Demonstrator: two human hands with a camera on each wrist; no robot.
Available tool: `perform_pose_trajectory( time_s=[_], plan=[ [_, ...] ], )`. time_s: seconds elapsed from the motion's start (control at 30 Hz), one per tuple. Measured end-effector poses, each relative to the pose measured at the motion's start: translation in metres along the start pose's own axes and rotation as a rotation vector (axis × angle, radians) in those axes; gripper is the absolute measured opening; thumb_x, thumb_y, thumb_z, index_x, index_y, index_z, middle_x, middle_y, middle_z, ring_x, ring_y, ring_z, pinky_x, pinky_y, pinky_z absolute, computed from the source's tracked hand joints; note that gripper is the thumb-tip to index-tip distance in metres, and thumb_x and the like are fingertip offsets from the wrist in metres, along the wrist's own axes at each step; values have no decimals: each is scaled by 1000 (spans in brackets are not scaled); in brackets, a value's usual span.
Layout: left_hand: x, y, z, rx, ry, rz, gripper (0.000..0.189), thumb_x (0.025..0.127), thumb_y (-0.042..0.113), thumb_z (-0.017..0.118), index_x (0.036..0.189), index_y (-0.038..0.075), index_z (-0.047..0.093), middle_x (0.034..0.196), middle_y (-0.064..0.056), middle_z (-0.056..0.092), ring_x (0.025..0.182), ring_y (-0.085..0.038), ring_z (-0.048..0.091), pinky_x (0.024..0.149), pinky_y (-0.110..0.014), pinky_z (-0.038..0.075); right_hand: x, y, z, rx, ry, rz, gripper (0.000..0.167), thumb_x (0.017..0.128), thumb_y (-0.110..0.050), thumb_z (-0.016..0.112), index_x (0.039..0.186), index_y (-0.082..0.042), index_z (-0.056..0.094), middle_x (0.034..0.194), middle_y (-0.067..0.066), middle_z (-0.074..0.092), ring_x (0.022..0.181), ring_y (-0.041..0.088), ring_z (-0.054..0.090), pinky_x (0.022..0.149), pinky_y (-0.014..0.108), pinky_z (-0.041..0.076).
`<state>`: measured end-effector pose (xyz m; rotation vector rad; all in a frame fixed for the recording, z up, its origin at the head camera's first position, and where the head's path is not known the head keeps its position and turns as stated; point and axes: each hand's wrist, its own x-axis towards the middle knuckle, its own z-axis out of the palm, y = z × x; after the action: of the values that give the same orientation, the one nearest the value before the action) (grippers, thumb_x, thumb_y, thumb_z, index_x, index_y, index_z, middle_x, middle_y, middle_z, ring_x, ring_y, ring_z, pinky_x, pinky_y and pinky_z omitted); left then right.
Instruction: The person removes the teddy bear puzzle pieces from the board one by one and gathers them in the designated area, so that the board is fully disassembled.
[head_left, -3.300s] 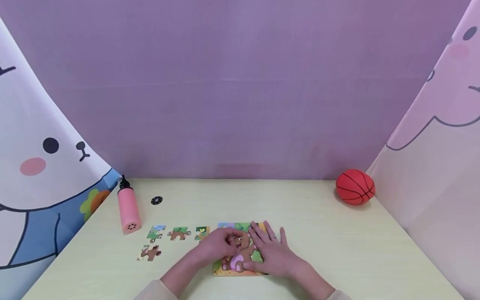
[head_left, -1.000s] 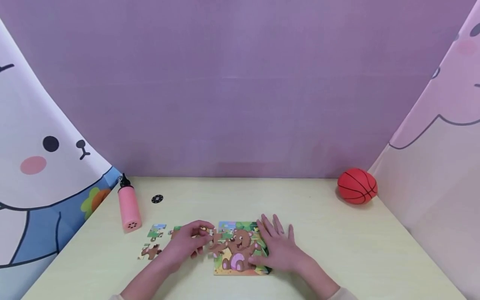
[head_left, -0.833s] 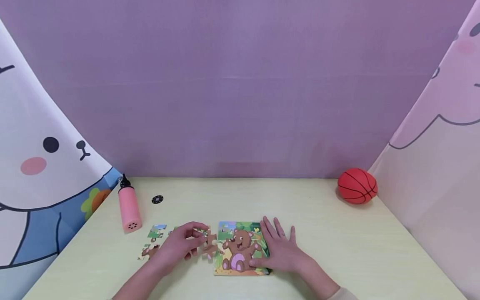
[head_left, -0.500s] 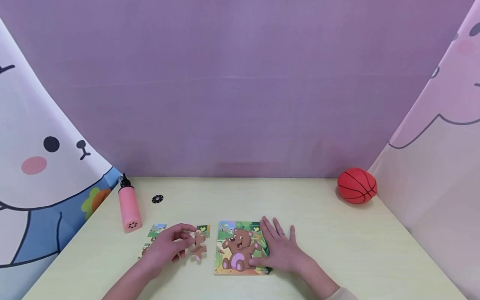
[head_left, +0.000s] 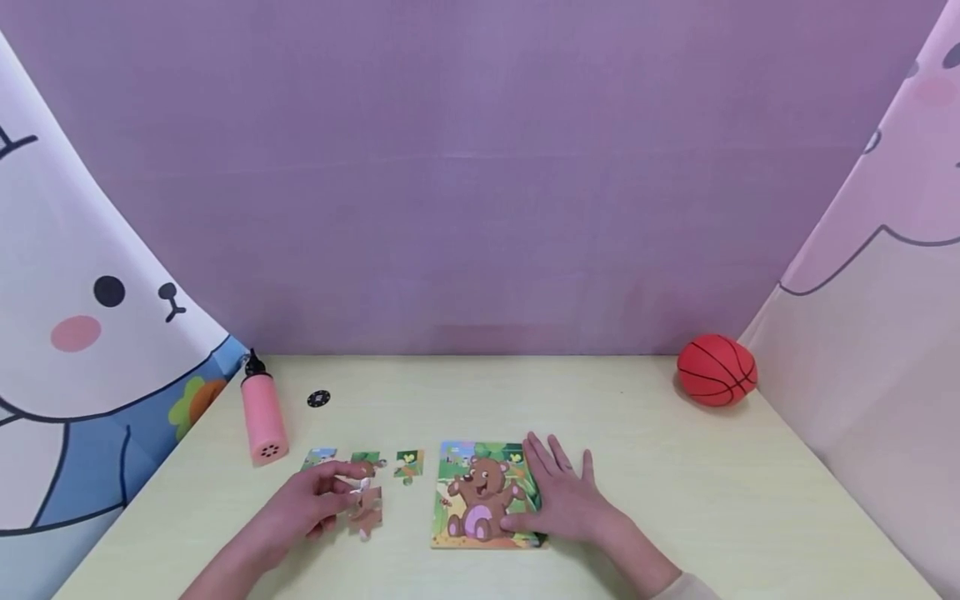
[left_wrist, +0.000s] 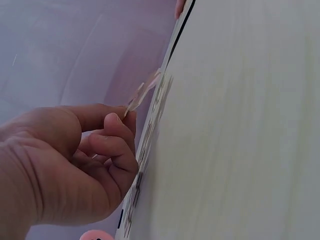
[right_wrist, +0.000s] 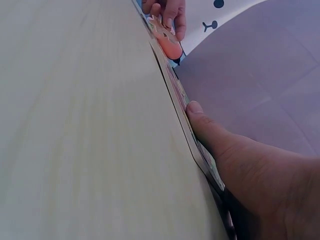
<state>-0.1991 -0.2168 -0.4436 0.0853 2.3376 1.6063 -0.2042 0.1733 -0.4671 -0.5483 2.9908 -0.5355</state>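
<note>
My left hand (head_left: 303, 510) pinches a brown jigsaw piece (head_left: 367, 512) between thumb and fingertips, left of the bear puzzle. In the left wrist view the piece (left_wrist: 142, 92) appears almost edge-on, raised off the tabletop. Flat on the table lies the square bear picture puzzle (head_left: 480, 500). My right hand (head_left: 570, 504) rests with spread fingers over its right edge, the thumb lying across the picture. Loose jigsaw pieces lie just beyond my left hand: one with a yellow shape (head_left: 408, 462), one green and brown (head_left: 366, 458), and one blue and green (head_left: 321, 455), partly hidden by that hand.
A pink pump-like bottle (head_left: 264, 419) with a black nozzle lies at the table's left. A black round chip (head_left: 318, 398) is near it. The red toy basketball (head_left: 717, 370) sits at the back right corner. Purple cloth (head_left: 480, 183) closes off the back.
My left hand has come off the puzzle and moved left, carrying the jigsaw piece away from it. The right hand has slid slightly right and stays on the puzzle's edge.
</note>
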Motion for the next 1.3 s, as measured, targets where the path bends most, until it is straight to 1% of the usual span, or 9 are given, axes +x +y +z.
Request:
perform_pose_trajectory(
  time_s=[0.2,0.33,0.47,0.77,0.93,1.03,1.13,1.23,1.3],
  plan=[
    [-3,2,-6,37,1,-19,33,94,14,71,125,4,64,85,-8,59,59,-17,46,47,-24,36,-2,-3,-5,5,-8,4,122,76,-83,61,160,-5,21,168,10,15,152,40,9,108,77,-3],
    [-2,2,-6,91,65,-38,31,92,10,73,121,5,66,90,-8,60,60,-18,44,47,-23,35,-1,2,-1,4,8,-5,123,75,-85,59,160,-5,22,167,10,16,152,40,9,108,78,-4],
    [0,1,-6,128,125,-55,29,91,4,71,120,6,68,90,-8,59,59,-19,43,47,-24,36,-1,0,-5,-6,-9,5,123,74,-85,59,161,-5,21,168,9,15,152,39,8,108,77,-3],
    [3,1,-6,180,154,-22,27,91,3,71,118,9,72,95,-8,60,54,-17,41,48,-25,37,-3,-5,-11,-16,-26,16,122,76,-84,60,161,-5,21,168,9,15,152,38,9,109,77,-1],
    [4,1,-6,201,166,-6,26,91,4,72,116,9,73,97,-6,62,62,-19,47,51,-26,41,-3,-3,-9,-8,-15,8,122,76,-83,60,160,-5,22,167,10,15,152,40,9,109,77,-2],
    [4,1,-6,195,177,-14,26,91,5,72,116,8,73,100,-5,63,66,-21,48,51,-27,41,-2,-2,-7,-9,-5,-7,121,77,-83,60,160,-3,22,167,12,16,152,41,9,108,78,-3],
    [5,1,-6,198,190,-16,25,92,8,73,116,7,72,104,-5,65,76,-21,51,55,-27,42,-2,-1,-5,-11,2,-19,121,77,-82,60,160,-3,22,167,13,17,151,43,11,107,78,-3],
    [4,5,-2,172,196,-15,22,92,11,73,114,6,72,102,-5,67,80,-21,53,58,-29,44,-1,-3,-5,-4,-5,-13,121,76,-83,61,160,-3,23,167,13,17,151,42,11,107,78,-3],
    [3,8,2,126,174,-6,21,93,11,71,114,4,71,100,-8,68,80,-22,60,60,-31,49,-1,-4,-6,-5,-18,-3,122,76,-84,60,160,-4,22,167,11,16,152,41,10,108,78,-2]
  ],
)
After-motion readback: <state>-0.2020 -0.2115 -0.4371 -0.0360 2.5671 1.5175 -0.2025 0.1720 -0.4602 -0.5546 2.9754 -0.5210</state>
